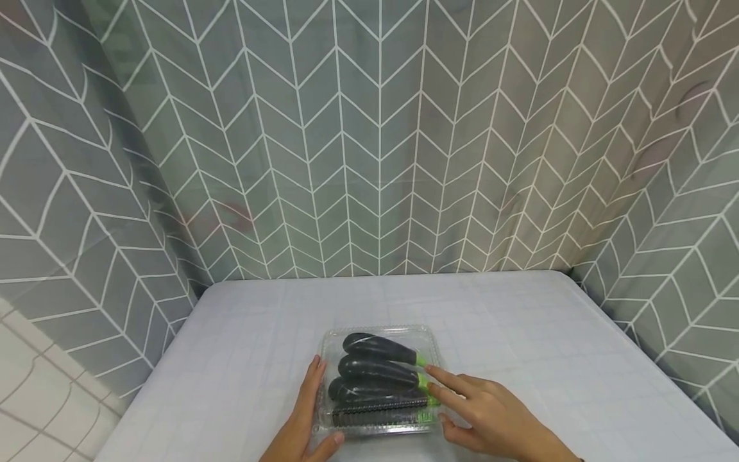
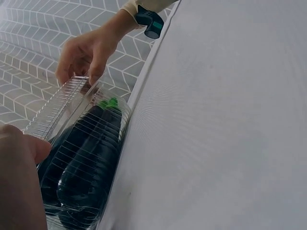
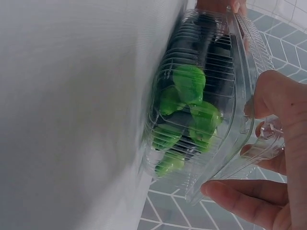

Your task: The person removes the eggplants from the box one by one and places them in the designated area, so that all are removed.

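A clear plastic clamshell box [image 1: 398, 330] sits in front of me, with several dark eggplants [image 1: 378, 368] lying side by side in it. Their green stem ends [image 3: 190, 82] point to the right, seen through the ribbed wall in the right wrist view. My left hand [image 1: 301, 410] holds the box's left side, fingers along the edge and thumb at the near corner. At the right side, my right hand [image 1: 487, 412] pinches the lid's edge [image 3: 244, 129] between thumb and fingers, its fingers spread over the corner near the stems.
The box rests on a table with a white cloth [image 1: 248, 333]. Grey curtains with white chevron lines [image 1: 358, 141] hang behind the table and on both sides. White tiles [image 1: 40, 391] show at the lower left. A dark band [image 2: 149, 21] circles the right wrist.
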`<move>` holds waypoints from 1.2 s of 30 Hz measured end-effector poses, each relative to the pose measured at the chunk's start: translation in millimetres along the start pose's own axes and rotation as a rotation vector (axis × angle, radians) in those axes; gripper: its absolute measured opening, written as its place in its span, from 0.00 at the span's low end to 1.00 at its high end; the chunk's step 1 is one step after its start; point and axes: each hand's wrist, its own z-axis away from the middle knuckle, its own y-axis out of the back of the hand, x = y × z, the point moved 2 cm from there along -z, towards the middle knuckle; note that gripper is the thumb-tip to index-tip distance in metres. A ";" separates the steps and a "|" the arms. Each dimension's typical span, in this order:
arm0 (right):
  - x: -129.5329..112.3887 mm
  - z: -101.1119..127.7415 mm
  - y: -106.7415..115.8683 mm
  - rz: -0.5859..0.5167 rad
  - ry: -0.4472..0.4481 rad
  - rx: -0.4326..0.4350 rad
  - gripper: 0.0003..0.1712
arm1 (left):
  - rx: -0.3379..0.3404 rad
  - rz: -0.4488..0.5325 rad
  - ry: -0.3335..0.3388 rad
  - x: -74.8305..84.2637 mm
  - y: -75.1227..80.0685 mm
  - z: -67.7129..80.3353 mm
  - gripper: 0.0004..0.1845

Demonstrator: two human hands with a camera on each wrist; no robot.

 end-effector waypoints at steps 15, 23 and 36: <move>-0.1 -4.8 -0.2 0.006 0.045 0.075 0.20 | 0.170 0.036 0.059 6.6 -7.1 5.1 0.49; 0.2 -5.6 -2.1 0.016 0.043 0.088 0.19 | 0.169 0.010 0.125 9.4 -8.1 7.6 0.43; 0.3 -4.5 -4.5 0.034 0.049 0.111 0.18 | 0.330 -0.334 0.010 16.3 -9.5 12.2 0.36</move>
